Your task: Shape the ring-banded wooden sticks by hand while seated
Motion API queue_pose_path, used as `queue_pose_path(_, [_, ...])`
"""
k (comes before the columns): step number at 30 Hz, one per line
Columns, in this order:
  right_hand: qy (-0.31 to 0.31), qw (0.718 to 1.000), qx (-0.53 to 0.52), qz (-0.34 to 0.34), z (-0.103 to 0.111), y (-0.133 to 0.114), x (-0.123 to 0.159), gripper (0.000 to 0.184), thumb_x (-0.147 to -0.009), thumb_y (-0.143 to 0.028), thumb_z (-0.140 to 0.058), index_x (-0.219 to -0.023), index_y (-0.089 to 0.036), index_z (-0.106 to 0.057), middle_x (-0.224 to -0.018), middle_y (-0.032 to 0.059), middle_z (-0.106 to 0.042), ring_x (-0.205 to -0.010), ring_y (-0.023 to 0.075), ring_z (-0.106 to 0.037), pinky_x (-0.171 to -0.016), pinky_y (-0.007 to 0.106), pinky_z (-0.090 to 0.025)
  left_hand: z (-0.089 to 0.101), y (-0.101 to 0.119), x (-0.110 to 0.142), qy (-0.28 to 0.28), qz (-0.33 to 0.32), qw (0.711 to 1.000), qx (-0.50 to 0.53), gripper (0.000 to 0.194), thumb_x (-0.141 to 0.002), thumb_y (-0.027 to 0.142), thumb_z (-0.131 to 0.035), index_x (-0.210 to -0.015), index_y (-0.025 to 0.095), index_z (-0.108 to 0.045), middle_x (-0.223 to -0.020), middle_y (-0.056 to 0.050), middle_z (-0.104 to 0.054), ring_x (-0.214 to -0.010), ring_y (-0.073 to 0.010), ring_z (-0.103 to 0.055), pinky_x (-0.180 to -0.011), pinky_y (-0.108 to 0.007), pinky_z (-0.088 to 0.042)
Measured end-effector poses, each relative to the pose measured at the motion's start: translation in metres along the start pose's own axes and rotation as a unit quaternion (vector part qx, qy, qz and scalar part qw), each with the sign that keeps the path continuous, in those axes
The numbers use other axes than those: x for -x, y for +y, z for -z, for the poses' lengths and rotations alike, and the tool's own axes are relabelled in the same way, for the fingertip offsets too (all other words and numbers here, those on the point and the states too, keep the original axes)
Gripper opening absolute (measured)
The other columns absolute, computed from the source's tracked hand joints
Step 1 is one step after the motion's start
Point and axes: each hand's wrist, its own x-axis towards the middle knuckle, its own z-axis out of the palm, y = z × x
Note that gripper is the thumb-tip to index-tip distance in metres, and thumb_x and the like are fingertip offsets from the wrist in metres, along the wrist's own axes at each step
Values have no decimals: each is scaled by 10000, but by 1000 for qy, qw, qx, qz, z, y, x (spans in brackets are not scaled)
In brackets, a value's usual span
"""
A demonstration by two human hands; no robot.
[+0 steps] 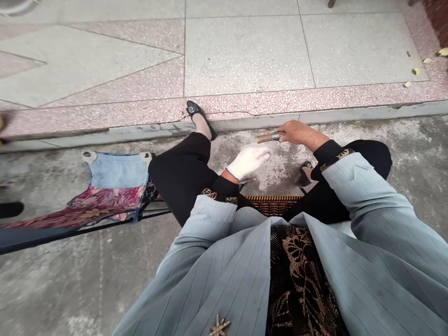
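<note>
Step in hand, by judgement, a grip on a short stick point(266, 138) by the right hand point(301, 133), bare, with fingers closed around the near end, just behind a band of wire point(275, 136); far end of the stick free, pointing toward the person's left, above the concrete point(224, 151) and between the knees; left hand point(248, 161) in a white glove, just beside the stick but apart from it, with fingers drawn together and loosely curved; hold on anything beneath the glove impossible to tell; next move, by judgement, calling for a firm right grip and, for any joint handling, a small closing of the gap between glove and stick; in number, two hands, one gloved and one bare; one stick with one band of wire; one thin rod point(249, 180) near the left wrist, partly hidden, of unclear kind; two black shoes point(200, 116), the left against the edge of the step point(245, 122); one woven seat point(275, 205) below the lap; one folding chair point(117, 171) beside the left leg; one star-shaped brooch point(220, 325); at least four pale leaves point(416, 71) at far right.
</note>
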Motion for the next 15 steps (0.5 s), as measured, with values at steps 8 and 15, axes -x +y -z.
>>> queue_pose_path(8, [-195,979,26,60,-3,-10,11,155,-811,-274,-695,-901,-166,-759,-762,60,-683,-661,168,-568,-621,303,-363,6,-1,2,1,-28,999,27,337,-971,347,-413,-1085,193,-690,-1064,-67,-709,-1004,-226,-630,-890,-314,-452])
queue_pose_path(15, [-139,897,-381,174,19,0,27,347,-765,-384,-760,-1006,-140,-707,-811,18,-675,-681,121,-555,-667,265,-450,-3,-6,-3,71,45,955,286,341,-965,378,-422,-991,117,-641,-879,-67,-677,-736,-151,-583,-717,-279,-477])
